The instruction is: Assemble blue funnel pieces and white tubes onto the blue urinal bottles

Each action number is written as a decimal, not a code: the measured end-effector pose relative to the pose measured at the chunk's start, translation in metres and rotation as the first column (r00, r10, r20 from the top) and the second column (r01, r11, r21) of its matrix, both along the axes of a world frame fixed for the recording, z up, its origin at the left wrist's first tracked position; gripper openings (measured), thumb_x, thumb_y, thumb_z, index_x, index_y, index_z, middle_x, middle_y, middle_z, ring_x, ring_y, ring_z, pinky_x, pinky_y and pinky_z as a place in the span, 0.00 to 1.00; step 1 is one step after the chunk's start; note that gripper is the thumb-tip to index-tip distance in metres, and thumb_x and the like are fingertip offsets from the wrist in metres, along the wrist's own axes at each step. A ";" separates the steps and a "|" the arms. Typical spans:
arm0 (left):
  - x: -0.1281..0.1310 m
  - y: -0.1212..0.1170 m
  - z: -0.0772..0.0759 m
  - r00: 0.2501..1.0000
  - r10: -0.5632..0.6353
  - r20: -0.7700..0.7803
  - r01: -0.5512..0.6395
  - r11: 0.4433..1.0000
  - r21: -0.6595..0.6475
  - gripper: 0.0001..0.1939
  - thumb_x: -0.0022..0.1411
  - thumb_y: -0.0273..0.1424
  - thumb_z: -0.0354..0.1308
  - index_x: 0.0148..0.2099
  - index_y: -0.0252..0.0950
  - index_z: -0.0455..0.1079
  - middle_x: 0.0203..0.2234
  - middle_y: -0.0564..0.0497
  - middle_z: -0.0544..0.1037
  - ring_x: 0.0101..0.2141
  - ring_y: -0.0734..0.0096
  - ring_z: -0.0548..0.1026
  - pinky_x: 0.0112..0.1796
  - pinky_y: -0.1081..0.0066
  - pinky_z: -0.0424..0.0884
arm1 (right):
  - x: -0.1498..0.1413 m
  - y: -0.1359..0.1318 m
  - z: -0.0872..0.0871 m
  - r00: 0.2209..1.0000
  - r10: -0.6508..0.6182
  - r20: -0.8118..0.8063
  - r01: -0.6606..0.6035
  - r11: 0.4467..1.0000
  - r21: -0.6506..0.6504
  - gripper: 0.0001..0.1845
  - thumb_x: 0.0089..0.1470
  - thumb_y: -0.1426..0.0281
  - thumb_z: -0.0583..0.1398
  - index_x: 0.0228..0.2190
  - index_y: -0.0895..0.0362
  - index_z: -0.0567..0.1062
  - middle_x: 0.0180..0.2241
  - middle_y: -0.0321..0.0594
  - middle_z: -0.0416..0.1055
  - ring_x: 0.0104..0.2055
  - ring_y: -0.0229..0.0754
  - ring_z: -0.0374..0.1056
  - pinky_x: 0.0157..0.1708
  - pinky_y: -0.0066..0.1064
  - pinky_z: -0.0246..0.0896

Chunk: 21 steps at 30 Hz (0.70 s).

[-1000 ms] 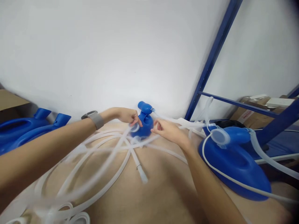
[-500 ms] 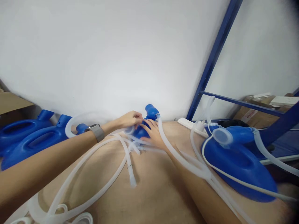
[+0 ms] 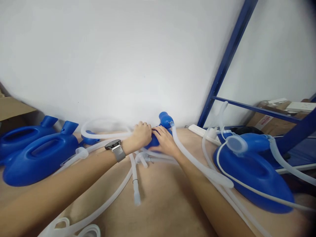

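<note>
Our two hands are sitting side by side at the back of the worktop [image 3: 160,204], meeting at one blue plastic bottle [image 3: 153,141]. Our left hand [image 3: 142,135] is curling into a loose fist at the bottle's left side; its fingertips are hiding from view, so we cannot tell whether it is gripping anything. Our right hand [image 3: 165,140] is holding the bottle from the right, its fingers wrapping over the body and its thumb lying lower on the near side. We are covering most of the bottle, which is resting near the white wall [image 3: 138,65], its rounded blue head [image 3: 166,120] showing above our fingers. From that head a translucent hose [image 3: 189,158] is running down beside our right forearm. We are wearing a watch [image 3: 115,146] with a grey strap on our left wrist. More translucent tubing [image 3: 112,200] is looping across the worktop in front of us, one tapered tip [image 3: 137,198] pointing our way. Two blue handled bottles [image 3: 46,154] are lying to our left, well apart from our hands. To our right, a larger blue bottle [image 3: 256,177] is lying with a translucent cap [image 3: 237,144], near a white power strip [image 3: 197,130]
</note>
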<state>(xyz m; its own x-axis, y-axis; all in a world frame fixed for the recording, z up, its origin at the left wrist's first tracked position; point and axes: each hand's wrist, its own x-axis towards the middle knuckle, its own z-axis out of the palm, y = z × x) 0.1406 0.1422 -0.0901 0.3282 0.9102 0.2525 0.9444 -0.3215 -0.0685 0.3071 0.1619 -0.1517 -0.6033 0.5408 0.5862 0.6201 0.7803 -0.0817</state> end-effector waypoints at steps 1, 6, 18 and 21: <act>-0.002 0.002 -0.001 1.000 -0.016 0.010 0.016 1.000 -0.004 0.19 0.71 0.37 0.61 0.59 0.34 0.71 0.55 0.42 0.75 0.52 0.56 0.77 0.51 0.51 0.76 | 0.000 -0.001 0.000 1.000 -0.003 0.003 0.003 1.000 -0.015 0.42 0.52 0.48 0.70 0.58 0.62 0.72 0.63 0.60 0.67 0.68 0.62 0.58 0.68 0.57 0.53; -0.017 0.016 -0.006 0.979 -0.097 0.181 0.102 0.995 -0.016 0.18 0.71 0.38 0.61 0.58 0.34 0.71 0.52 0.43 0.76 0.48 0.59 0.78 0.47 0.54 0.78 | 0.001 0.001 -0.009 0.999 -0.025 -0.043 0.021 0.997 -0.080 0.48 0.50 0.46 0.69 0.63 0.60 0.67 0.67 0.58 0.63 0.73 0.62 0.52 0.71 0.58 0.47; -0.005 -0.003 -0.018 0.359 -0.240 0.902 -0.181 0.930 0.320 0.16 0.76 0.37 0.38 0.49 0.39 0.66 0.20 0.59 0.63 0.20 0.72 0.66 0.27 0.74 0.65 | -0.005 -0.008 -0.014 0.994 -0.108 -0.006 0.108 0.994 -0.012 0.42 0.54 0.47 0.67 0.63 0.54 0.70 0.66 0.53 0.63 0.72 0.61 0.51 0.71 0.57 0.46; -0.014 0.001 -0.011 0.205 -0.278 0.938 -0.243 0.914 0.324 0.18 0.75 0.42 0.37 0.49 0.40 0.65 0.18 0.62 0.57 0.18 0.73 0.62 0.25 0.76 0.63 | -0.003 -0.006 -0.013 0.995 -0.104 0.008 0.104 0.994 -0.018 0.41 0.54 0.49 0.67 0.64 0.53 0.70 0.66 0.53 0.62 0.72 0.61 0.51 0.71 0.58 0.45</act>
<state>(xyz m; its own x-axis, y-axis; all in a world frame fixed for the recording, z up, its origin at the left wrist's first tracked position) 0.1270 0.1433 -0.1016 -0.3930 0.6666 0.6334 0.3368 -0.5366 0.7737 0.3043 0.1560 -0.1650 -0.5474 0.6114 0.5714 0.6983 0.7100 -0.0908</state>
